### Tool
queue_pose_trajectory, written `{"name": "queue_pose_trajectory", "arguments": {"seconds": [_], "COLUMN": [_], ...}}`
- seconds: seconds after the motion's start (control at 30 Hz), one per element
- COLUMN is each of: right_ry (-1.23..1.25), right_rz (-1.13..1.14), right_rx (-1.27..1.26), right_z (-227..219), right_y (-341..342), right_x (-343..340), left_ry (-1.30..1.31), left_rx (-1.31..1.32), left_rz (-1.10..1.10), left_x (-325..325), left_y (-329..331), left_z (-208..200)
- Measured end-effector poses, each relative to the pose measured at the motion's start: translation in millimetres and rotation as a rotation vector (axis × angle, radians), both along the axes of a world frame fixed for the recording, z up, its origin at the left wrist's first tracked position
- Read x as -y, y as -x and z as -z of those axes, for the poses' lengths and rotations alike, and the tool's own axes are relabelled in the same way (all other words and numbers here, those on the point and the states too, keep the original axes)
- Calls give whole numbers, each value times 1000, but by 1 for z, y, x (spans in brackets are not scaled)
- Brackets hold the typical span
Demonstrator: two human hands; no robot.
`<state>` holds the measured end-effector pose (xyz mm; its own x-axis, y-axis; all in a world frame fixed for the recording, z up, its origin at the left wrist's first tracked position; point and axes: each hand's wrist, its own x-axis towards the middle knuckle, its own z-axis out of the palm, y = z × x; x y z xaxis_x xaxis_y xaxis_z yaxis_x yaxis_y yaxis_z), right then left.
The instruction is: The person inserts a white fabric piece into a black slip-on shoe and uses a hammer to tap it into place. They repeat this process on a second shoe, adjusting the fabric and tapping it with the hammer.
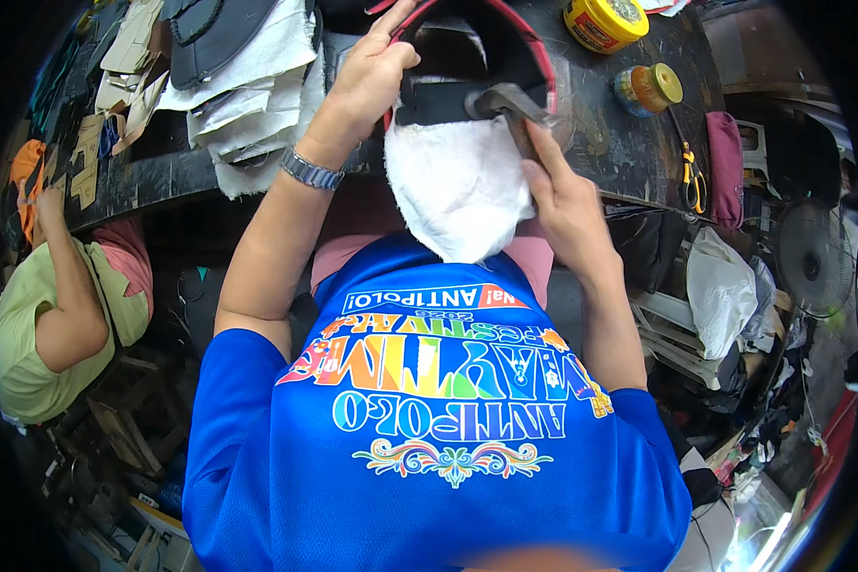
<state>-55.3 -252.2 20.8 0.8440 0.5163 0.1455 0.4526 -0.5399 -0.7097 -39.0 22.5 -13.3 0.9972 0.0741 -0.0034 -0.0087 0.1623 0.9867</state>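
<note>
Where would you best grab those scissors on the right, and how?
By the orange-yellow handles of the scissors, probably coming from the wearer's near side. The handle loops point back toward the wearer, near the table edge, while the blades point away, so this approach should keep fingers off them.

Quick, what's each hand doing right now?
Left hand: closed on the rim of the red-edged black piece.
Right hand: closed, holding the hammer by its handle.

Black red-edged piece [439, 103], white cloth [458, 181], blue multicolour-printed shirt [439, 410], yellow tub [591, 29]
</note>
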Motion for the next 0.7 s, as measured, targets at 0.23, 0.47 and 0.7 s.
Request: {"name": "queue_pose_trajectory", "arguments": {"seconds": [0.23,0.47,0.7], "right_ry": [147,-178,172], "right_rz": [-11,3,-36], "right_rx": [-101,70,-193], "right_z": [23,-32,-7], "right_y": [-12,9,10], "right_x": [6,-4,-18], "left_ry": [156,-250,26], "left_rx": [7,360,275], "left_rz": [22,-77,-67], "left_x": [1,17,15], "left_y": [-21,-32,-27], "left_z": [6,26,30]}}
